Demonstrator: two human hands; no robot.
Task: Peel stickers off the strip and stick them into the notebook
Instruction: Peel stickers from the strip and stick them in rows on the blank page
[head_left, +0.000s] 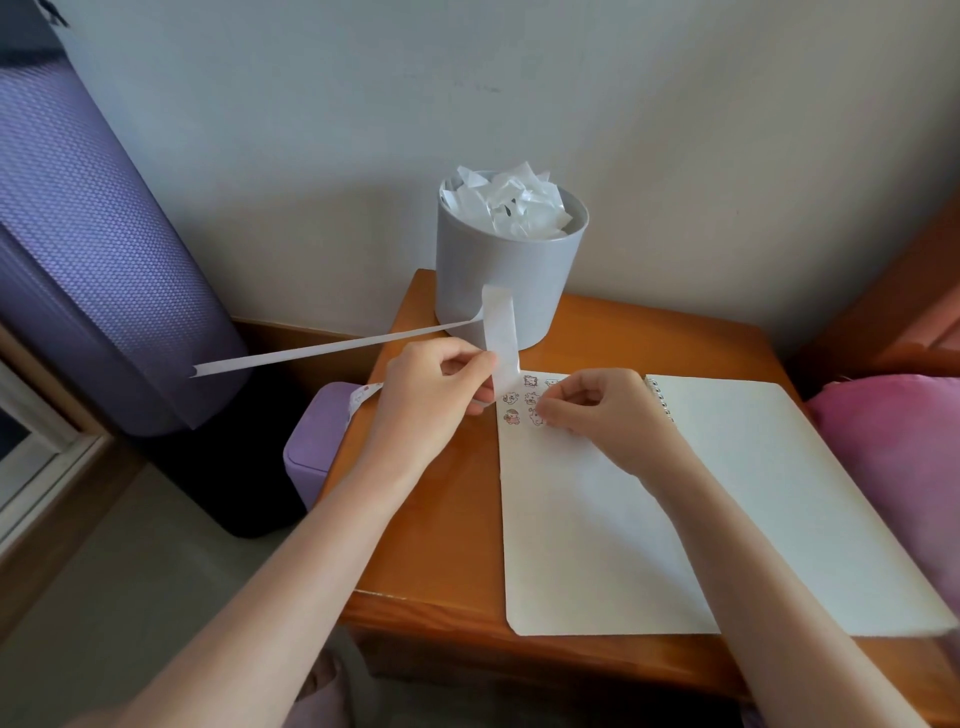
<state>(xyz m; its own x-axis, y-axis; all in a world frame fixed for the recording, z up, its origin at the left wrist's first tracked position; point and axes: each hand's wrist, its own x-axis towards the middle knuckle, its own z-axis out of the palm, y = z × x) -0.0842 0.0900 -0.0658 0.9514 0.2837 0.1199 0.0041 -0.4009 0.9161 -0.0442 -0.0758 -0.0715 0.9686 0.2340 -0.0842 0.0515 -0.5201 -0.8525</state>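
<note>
Glossy orange-brown wooden bench (431, 545) in a room corner, grey floor (130, 561) to the left, pink bedding (893, 431) to the right. On the bench, open spiral notebook (779, 493), pages blank but for small cartoon stickers (511, 415) atop the left page. Right hand (602, 410) there, fingers curled, tips down at a sticker; pinching or pressing, cannot tell. Left hand (431, 395) just beside, fingers pinching the white strip (501, 332), looped upward, one tail trailing left. Behind, grey bin (498, 265) stuffed with crumpled paper (509, 202), against a pale wall.
</note>
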